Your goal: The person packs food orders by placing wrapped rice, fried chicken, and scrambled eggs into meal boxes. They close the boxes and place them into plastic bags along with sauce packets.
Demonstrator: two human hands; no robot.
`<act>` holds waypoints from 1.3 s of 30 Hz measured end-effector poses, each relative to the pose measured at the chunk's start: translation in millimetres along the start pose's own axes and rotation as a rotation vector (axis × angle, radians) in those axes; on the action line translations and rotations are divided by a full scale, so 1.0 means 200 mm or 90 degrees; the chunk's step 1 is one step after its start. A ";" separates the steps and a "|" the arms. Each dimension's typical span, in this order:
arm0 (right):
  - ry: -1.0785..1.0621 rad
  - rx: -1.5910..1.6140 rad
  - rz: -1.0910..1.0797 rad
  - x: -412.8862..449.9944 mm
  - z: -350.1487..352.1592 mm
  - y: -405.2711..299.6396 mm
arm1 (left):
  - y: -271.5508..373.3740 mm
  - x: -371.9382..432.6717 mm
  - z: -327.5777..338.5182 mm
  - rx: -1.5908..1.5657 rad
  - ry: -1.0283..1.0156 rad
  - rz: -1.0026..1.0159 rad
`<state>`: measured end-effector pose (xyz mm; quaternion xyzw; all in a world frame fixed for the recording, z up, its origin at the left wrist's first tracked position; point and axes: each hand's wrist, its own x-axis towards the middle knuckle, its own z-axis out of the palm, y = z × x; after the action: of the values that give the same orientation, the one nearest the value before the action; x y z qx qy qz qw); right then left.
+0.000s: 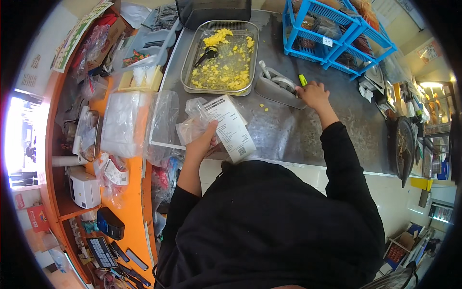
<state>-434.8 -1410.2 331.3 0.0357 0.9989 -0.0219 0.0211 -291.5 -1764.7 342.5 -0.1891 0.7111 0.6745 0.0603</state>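
My left hand (204, 142) grips a printed paper receipt (231, 130) together with a crumpled clear plastic bag (193, 121), at the near edge of the metal table (281, 137). The receipt bears writing and a printed code. My right hand (314, 95) is at the right end of a grey tape dispenser (279, 90), fingertips by the tape roll (285, 83); whether they pinch the tape is hidden. A yellow highlighter (302, 80) lies just beyond those fingers. Behind the receipt is a wire-mesh tray (220, 88) with yellow crumbly food (236, 79) and a black scoop (207, 56).
Blue plastic racks (325, 54) with packed goods stand at the back right. On the left, an orange counter (131, 188) carries a stack of clear plastic bags (121, 119), a white printer (83, 188) and a card terminal (110, 222). A dark stone mortar (403, 144) sits far right.
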 end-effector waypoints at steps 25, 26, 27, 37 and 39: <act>-0.364 0.428 0.078 -0.10 0.30 0.53 | -0.15 -0.06 -0.20 0.192 0.078 0.157; -0.375 0.584 0.169 -0.13 0.32 0.49 | -0.13 -0.06 -0.19 0.256 0.077 0.166; -0.387 0.741 0.265 -0.22 0.19 0.28 | -0.11 -0.08 -0.20 0.324 0.074 0.172; -0.466 1.020 -0.199 -0.40 -0.01 -0.91 | -0.02 -0.12 -0.18 0.373 0.062 0.166; -0.469 0.997 -0.170 -0.38 0.12 -0.96 | 0.01 -0.14 -0.16 0.389 0.075 0.220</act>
<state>-372.0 -1607.3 318.9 -0.0866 0.6220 -0.7143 0.3088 -261.9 -1791.8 356.8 -0.0782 0.9036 0.4191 -0.0421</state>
